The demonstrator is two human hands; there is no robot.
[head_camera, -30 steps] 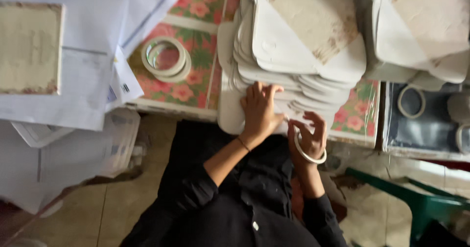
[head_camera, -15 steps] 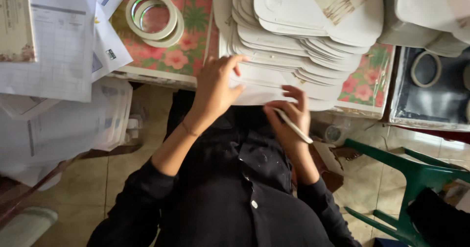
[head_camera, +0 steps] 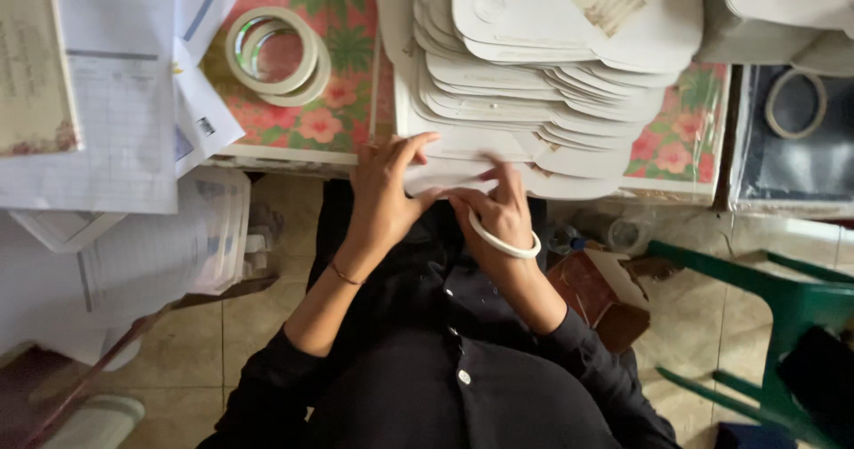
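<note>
A tall fanned stack of white envelopes lies on the floral tablecloth at the table's near edge. My left hand rests with fingers spread on the lowest white envelope of the stack. My right hand presses on the same envelope from the right, its fingers blurred. A white tape ring hangs around my right wrist like a bangle.
Two rolls of white tape lie on the cloth at the left, beside loose papers. Another tape ring sits on a dark surface at the right. A green plastic chair and a brown box stand on the floor.
The view has shifted slightly. My right hand has turned over the bottom envelope, and the tape ring on it now sits round the wrist. My left hand stays on the envelope's left part.
</note>
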